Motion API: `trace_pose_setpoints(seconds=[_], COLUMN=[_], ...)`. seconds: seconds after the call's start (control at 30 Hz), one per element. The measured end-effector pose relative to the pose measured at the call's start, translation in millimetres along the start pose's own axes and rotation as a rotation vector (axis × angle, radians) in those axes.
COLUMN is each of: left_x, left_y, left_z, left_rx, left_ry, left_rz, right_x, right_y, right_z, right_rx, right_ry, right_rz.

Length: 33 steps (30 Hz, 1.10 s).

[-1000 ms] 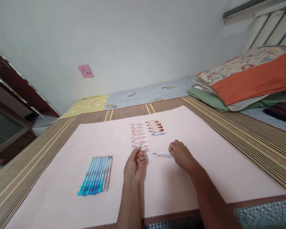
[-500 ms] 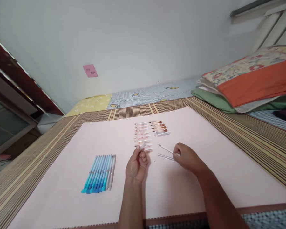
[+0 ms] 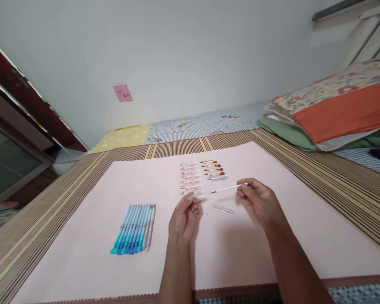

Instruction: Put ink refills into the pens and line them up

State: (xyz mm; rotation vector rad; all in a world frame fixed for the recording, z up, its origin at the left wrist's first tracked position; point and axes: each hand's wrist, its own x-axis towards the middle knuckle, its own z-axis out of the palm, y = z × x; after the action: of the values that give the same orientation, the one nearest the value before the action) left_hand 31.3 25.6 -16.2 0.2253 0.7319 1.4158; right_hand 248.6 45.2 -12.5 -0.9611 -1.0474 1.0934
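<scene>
My right hand (image 3: 256,198) pinches a white pen refill (image 3: 226,189) near its back end, the dark tip pointing left. Between the thumb and fingers of my left hand (image 3: 184,215) is a short translucent pen barrel (image 3: 196,194); my fingers hide part of it. The refill's tip hangs a little right of that barrel, apart from it. Below the refill, a clear plastic tube (image 3: 222,208) lies on the pink sheet (image 3: 91,236). Just beyond my left hand is a column of pen parts with pink prints (image 3: 190,177).
Right of that column lie several pen parts with brown ends (image 3: 215,167). Blue pens (image 3: 133,228) form a row at the left, beside clear ones (image 3: 148,230). A striped mat (image 3: 60,190) surrounds the sheet. Folded bedding (image 3: 338,105) sits at the far right.
My right hand has turned and risen slightly, so the refill is now closer to level and more of it shows. The clear tube lies apart from my hand. My left hand barely moved.
</scene>
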Motion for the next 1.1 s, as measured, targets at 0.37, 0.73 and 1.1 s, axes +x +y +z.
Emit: trace_pose_setpoints(seconds=[0.37,0.73,1.1], left_x=[-2,-5,-6], left_y=[-1,-1,-10], left_z=[1.1,5.6,7.6], left_rx=[0.023,0.08,0.312], left_ry=[-0.045,-0.061,-0.175], left_rz=[-0.012,0.022,0.211], right_x=[-2,-6,-5], right_y=[-1,-13,-4], right_z=[6,12,25], right_rx=[-0.125,-0.204,-0.131], right_ry=[0.02,-0.013,-0.082], right_rz=[-0.056,-0.109,-0.058])
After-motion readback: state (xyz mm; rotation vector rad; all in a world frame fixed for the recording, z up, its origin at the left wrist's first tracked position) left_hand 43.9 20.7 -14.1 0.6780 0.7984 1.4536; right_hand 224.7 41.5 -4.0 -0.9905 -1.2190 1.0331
